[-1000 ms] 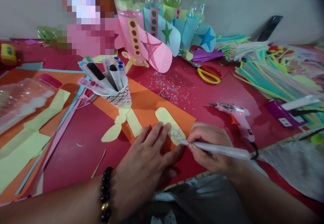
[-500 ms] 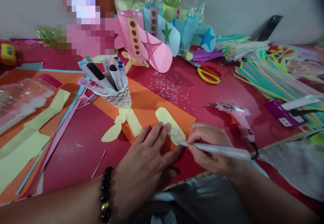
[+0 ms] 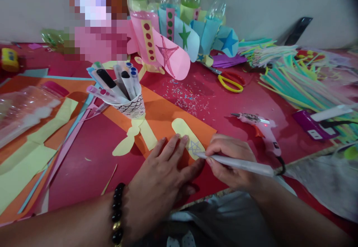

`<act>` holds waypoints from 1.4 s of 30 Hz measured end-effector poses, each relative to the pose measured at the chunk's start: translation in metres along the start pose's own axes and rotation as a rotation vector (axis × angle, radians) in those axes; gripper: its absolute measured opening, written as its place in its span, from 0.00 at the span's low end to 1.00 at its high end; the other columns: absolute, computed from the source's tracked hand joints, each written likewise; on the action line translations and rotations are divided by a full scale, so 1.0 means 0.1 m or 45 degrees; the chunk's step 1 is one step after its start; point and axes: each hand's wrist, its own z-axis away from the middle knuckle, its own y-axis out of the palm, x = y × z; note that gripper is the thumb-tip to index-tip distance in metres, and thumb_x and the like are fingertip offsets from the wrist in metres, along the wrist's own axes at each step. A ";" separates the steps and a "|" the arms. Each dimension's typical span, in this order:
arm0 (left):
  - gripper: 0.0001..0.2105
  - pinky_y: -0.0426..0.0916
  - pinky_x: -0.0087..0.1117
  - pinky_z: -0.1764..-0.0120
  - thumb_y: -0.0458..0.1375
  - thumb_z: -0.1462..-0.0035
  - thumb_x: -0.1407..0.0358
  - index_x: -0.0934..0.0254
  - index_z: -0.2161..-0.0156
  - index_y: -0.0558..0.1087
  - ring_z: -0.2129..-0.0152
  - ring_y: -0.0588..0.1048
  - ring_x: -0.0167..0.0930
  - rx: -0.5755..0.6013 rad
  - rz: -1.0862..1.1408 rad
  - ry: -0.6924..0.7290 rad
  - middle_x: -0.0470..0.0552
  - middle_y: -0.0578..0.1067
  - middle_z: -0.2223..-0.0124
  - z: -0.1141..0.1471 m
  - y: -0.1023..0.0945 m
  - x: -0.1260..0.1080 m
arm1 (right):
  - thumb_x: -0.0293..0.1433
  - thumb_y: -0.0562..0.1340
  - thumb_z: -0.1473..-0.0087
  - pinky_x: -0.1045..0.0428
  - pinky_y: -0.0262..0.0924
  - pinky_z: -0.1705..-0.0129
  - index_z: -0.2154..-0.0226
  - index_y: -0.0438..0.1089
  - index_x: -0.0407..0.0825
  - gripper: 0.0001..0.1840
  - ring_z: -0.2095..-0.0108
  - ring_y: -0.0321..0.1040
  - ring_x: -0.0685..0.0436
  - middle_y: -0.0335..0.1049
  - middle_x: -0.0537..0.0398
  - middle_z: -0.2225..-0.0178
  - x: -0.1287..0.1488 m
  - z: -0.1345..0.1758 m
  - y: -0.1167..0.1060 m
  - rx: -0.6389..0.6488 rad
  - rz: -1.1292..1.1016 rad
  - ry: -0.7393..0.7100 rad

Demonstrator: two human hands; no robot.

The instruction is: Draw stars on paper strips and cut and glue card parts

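Note:
A yellow paper strip (image 3: 181,127) with rounded ends lies on an orange sheet (image 3: 162,103), a star drawn in outline near its lower end. My left hand (image 3: 163,176) rests flat with fingers spread, its fingertips pressing on the strip's left side. In my right hand (image 3: 232,157) is a whitish marker pen (image 3: 243,164), gripped near the tip, which touches the paper at the bottom of the star. Just left of the strip, a paper cup of markers (image 3: 131,105) stands with yellow paper cut-outs (image 3: 125,144) at its foot.
Bottles wrapped in coloured paper (image 3: 170,49) stand at the back. Scissors (image 3: 231,83) and a glue gun (image 3: 265,131) lie to the right, beside a purple box (image 3: 314,126) and piled paper strips (image 3: 302,79). A clear plastic bottle (image 3: 28,105) lies on the left.
The pen tip has shifted slightly up and left, from the strip's lower edge onto the star's base, and my right hand moved with it. My left hand stays put.

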 end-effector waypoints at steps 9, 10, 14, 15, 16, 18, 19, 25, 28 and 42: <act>0.23 0.52 0.53 0.42 0.49 0.38 0.51 0.49 0.39 0.56 0.38 0.53 0.45 0.006 0.000 -0.011 0.57 0.52 0.34 0.01 0.01 0.00 | 0.23 0.57 0.51 0.52 0.53 0.74 0.70 0.65 0.49 0.05 0.77 0.58 0.48 0.62 0.56 0.78 0.04 -0.01 -0.02 0.046 -0.026 0.020; 0.23 0.52 0.53 0.42 0.49 0.38 0.51 0.48 0.38 0.56 0.38 0.53 0.45 0.006 0.004 -0.010 0.57 0.52 0.34 0.01 0.01 0.00 | 0.23 0.58 0.51 0.52 0.53 0.74 0.71 0.65 0.49 0.05 0.77 0.58 0.48 0.62 0.56 0.78 0.04 -0.01 -0.02 0.042 -0.024 0.019; 0.24 0.52 0.53 0.42 0.48 0.37 0.51 0.49 0.38 0.54 0.38 0.54 0.45 0.009 0.012 -0.007 0.58 0.53 0.34 0.00 0.00 0.00 | 0.23 0.58 0.51 0.52 0.54 0.73 0.71 0.66 0.48 0.05 0.76 0.59 0.48 0.62 0.56 0.78 0.02 0.01 -0.02 0.007 0.003 0.029; 0.24 0.52 0.53 0.42 0.48 0.37 0.51 0.49 0.38 0.54 0.39 0.54 0.45 0.010 0.013 -0.007 0.58 0.53 0.34 0.00 0.00 0.00 | 0.22 0.59 0.51 0.52 0.55 0.72 0.71 0.66 0.48 0.05 0.76 0.59 0.48 0.63 0.56 0.77 0.01 0.03 -0.03 -0.016 0.005 0.031; 0.24 0.52 0.53 0.42 0.48 0.37 0.51 0.49 0.37 0.54 0.39 0.54 0.45 0.014 0.014 -0.008 0.59 0.53 0.34 0.00 0.00 0.00 | 0.22 0.59 0.52 0.52 0.56 0.72 0.70 0.66 0.48 0.05 0.75 0.60 0.48 0.63 0.56 0.77 -0.01 0.04 -0.03 -0.047 0.003 0.031; 0.24 0.53 0.53 0.42 0.47 0.37 0.51 0.48 0.37 0.54 0.39 0.55 0.44 0.022 0.017 -0.006 0.59 0.53 0.35 -0.01 -0.01 0.00 | 0.22 0.60 0.53 0.52 0.56 0.71 0.70 0.66 0.47 0.06 0.74 0.61 0.48 0.64 0.56 0.76 -0.03 0.06 -0.04 -0.122 0.001 0.029; 0.24 0.52 0.53 0.42 0.47 0.37 0.51 0.48 0.37 0.54 0.39 0.55 0.44 0.027 0.018 -0.005 0.59 0.53 0.35 -0.01 -0.01 0.00 | 0.22 0.61 0.53 0.52 0.56 0.72 0.70 0.66 0.47 0.06 0.74 0.61 0.48 0.64 0.56 0.76 -0.04 0.07 -0.05 -0.154 0.005 0.039; 0.24 0.52 0.53 0.42 0.46 0.37 0.51 0.48 0.37 0.55 0.39 0.55 0.45 0.037 0.008 -0.009 0.59 0.54 0.35 -0.02 -0.01 0.00 | 0.23 0.60 0.52 0.53 0.54 0.73 0.73 0.66 0.47 0.03 0.76 0.61 0.50 0.63 0.56 0.76 -0.03 0.07 -0.07 -0.134 0.053 0.168; 0.25 0.52 0.52 0.42 0.47 0.37 0.51 0.48 0.37 0.53 0.39 0.55 0.44 0.030 -0.002 -0.002 0.58 0.54 0.35 -0.01 0.00 0.00 | 0.23 0.60 0.52 0.53 0.54 0.72 0.73 0.66 0.46 0.03 0.75 0.60 0.50 0.64 0.56 0.76 -0.02 0.05 -0.07 -0.100 0.051 0.165; 0.25 0.52 0.53 0.42 0.47 0.37 0.51 0.48 0.36 0.52 0.39 0.54 0.45 0.008 -0.006 0.005 0.59 0.53 0.34 0.00 0.04 0.02 | 0.23 0.59 0.52 0.52 0.53 0.72 0.75 0.64 0.47 0.04 0.76 0.59 0.50 0.62 0.57 0.78 -0.02 0.04 -0.07 -0.121 0.038 0.155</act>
